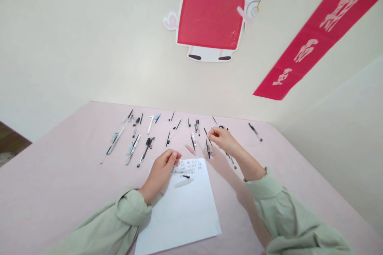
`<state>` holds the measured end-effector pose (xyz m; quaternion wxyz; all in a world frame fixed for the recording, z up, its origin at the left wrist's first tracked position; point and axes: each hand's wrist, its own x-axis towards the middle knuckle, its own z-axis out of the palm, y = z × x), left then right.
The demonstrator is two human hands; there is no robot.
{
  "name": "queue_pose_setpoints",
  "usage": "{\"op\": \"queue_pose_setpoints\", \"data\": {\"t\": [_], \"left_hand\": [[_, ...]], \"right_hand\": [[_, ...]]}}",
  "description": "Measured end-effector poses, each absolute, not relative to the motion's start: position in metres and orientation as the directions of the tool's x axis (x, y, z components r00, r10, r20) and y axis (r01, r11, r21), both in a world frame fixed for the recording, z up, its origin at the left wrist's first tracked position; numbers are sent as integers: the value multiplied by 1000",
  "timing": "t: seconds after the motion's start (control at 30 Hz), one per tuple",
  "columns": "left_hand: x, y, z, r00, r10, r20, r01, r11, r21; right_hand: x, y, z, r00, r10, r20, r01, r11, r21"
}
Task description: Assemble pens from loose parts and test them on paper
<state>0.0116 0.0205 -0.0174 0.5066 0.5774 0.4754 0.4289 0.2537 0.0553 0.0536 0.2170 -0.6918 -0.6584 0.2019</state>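
Pen parts [184, 183] lie, seemingly not yet assembled, on partly written paper [185, 219] beside the loosely curled left hand [161, 169], more pens [208, 150] near the pinched right hand [223, 137], either's hold unclear.

The sheet [191, 217] is smooth, matt white paper, with a frosted, translucent plastic tube [183, 183] on it; the white pen [150, 124] and the black-and-clear pen [255, 132] look like smooth, hard plastic. The sleeves [131, 209] are soft, matt woven cloth, creased at the cuffs. The table [74, 175] has a matt pink surface, the wall [89, 40] a smooth, pale finish with a faint sheen.
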Motion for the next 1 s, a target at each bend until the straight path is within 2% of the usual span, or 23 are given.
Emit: {"op": "queue_pose_setpoints", "data": {"t": [0.07,0.1,0.23,0.43,0.63,0.8,1.0], "left_hand": [[12,20,-16,186,982,3,89,-20,996],[12,20,-15,180,984,-4,73,-9,997],[12,22,-12,167,986,-28,27,24,999],[10,22,-12,156,988,-23,-13,25,1000],[6,18,-11,172,985,8,81,-23,996],[-4,17,2,192,979,67,266,-118,957],[-23,-5,0,346,920,185,566,-362,741]], "right_hand": [[237,26,45,-160,987,23,733,135,-667],[228,13,40,-230,973,35,712,192,-675],[206,-16,18,-348,936,56,749,314,-583],[205,-18,3,-295,951,92,771,294,-565],[210,-20,-3,-238,965,106,741,252,-622],[210,-20,-4,-236,966,109,735,251,-630],[214,-18,-2,-270,958,96,703,264,-660]]}}
